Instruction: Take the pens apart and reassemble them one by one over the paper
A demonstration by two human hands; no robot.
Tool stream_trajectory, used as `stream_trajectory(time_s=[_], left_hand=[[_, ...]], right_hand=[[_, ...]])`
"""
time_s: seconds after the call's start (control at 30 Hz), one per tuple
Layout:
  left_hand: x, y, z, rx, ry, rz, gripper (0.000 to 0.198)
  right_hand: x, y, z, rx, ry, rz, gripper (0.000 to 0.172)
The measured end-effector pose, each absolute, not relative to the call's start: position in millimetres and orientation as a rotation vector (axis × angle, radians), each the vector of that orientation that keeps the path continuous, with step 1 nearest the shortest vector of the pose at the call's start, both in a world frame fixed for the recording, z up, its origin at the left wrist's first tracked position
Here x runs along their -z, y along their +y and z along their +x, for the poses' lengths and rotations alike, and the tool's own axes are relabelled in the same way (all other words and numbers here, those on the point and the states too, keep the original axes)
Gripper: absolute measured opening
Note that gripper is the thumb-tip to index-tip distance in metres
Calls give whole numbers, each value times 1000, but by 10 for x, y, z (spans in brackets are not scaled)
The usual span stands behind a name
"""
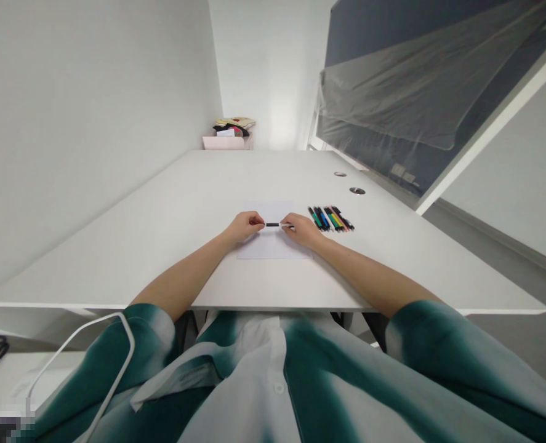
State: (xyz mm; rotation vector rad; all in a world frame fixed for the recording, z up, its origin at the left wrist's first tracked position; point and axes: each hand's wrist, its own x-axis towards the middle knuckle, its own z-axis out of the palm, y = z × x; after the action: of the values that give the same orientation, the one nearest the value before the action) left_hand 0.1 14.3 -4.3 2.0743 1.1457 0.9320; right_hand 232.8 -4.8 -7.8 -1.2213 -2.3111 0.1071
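Note:
Both hands meet over a sheet of white paper [273,247] on the white table. Between them a slim pen [272,224] with a black middle lies level, left to right. My left hand [245,226] pinches its left end with thumb and fingertips. At the other end, my right hand [302,229] is closed on a whitish part of the pen, and the fingers cover some of it. Just right of that hand, several pens [330,218] in black, green, blue, yellow and pink lie side by side in a row.
The white table [162,246] reaches from my body to the far wall. Two round metal grommets [357,191] sit near its right side. At the far end stands a pale box [224,143] with cloth-like items. A dark panel under plastic film [393,104] leans in at the right.

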Motion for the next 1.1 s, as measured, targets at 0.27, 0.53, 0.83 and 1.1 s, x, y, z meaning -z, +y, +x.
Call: stream_trajectory(time_s=[0.27, 0.53, 0.83, 1.1], left_hand=[[25, 109, 7, -896, 1139, 2118, 10], [9, 100, 7, -908, 1186, 2165, 9], [-4, 73, 29, -893, 1188, 2177, 10], [-7, 80, 33, -900, 1190, 2196, 11]], right_hand=[[69, -60, 2320, -107, -2340, -1256, 22], [36, -113, 2300, -24, -2447, -1273, 29], [-33, -186, 2271, -30, -2495, -1344, 30], [27, -109, 2290, -102, -2394, -1349, 26]])
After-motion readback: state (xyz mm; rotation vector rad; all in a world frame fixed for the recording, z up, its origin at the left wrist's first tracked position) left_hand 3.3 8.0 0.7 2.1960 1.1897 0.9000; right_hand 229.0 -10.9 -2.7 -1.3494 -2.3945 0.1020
